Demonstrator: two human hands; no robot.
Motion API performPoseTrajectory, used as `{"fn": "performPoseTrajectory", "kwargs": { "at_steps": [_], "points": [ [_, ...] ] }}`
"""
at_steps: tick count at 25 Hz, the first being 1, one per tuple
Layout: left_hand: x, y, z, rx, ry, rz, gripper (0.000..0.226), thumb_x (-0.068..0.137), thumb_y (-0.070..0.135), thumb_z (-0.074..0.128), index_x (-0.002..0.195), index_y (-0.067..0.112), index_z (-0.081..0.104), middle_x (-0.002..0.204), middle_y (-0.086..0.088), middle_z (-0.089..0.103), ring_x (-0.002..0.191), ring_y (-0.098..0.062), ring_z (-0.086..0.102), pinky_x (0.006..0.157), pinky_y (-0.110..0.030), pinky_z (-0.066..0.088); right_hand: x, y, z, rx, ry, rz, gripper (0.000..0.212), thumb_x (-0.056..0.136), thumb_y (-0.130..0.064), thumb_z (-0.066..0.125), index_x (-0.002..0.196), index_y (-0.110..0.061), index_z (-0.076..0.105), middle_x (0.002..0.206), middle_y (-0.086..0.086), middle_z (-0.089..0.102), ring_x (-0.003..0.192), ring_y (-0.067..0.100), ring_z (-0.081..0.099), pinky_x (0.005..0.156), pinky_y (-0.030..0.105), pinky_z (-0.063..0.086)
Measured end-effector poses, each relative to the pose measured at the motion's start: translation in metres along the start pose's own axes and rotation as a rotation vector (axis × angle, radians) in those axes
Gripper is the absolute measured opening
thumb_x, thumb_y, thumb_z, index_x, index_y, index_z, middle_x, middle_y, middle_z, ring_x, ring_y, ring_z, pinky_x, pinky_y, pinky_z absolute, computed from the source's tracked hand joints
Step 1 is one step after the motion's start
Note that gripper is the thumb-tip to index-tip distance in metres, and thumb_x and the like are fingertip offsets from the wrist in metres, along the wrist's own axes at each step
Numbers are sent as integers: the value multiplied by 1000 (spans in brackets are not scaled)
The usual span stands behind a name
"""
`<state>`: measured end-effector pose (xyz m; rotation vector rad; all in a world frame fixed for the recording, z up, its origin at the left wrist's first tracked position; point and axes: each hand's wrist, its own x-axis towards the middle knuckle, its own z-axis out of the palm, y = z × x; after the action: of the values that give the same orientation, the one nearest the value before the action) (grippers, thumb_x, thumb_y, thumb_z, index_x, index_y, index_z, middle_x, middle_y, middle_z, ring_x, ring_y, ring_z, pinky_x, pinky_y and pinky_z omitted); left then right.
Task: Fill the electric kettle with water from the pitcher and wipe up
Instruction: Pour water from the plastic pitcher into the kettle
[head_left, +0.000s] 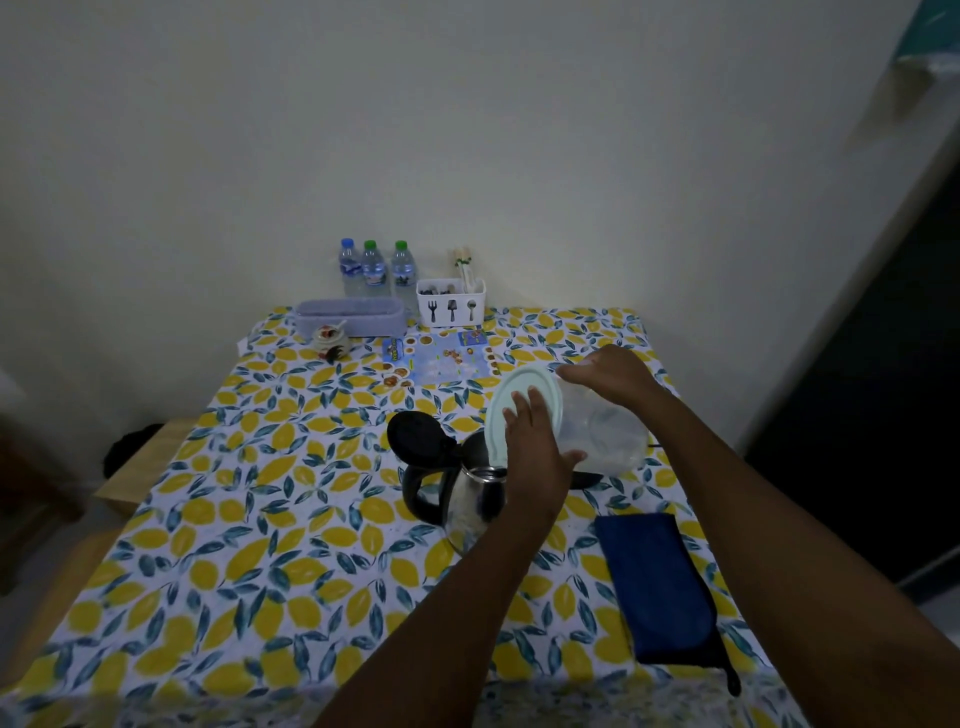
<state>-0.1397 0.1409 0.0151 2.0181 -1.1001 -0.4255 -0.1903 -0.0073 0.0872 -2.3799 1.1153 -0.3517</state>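
A steel electric kettle with a black handle stands on the lemon-print tablecloth, its black lid flipped open. A clear plastic pitcher is tipped on its side over the kettle's mouth. My right hand grips the pitcher's body from above. My left hand presses flat against the pitcher's pale green lid. A folded dark blue cloth lies to the right of the kettle, near my right forearm.
At the table's far edge stand three water bottles, a white cutlery caddy, a lilac oblong box and a small ceramic jar. A printed sheet lies behind the kettle. A wall runs just beyond the table.
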Motion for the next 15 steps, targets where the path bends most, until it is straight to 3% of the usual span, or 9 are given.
{"fn": "performPoseTrajectory", "kwargs": {
  "at_steps": [15],
  "points": [
    [2,4,-2,-91,43,20,107,80,28,76,151,10,-1,162,-16,1,149,-34,-2,121,-43,8,6,-4,-7,-81,12,-51,53,73,-53,62,46,-18,34,46,-2,29,43,15,28,47,31,21]
  ]
}}
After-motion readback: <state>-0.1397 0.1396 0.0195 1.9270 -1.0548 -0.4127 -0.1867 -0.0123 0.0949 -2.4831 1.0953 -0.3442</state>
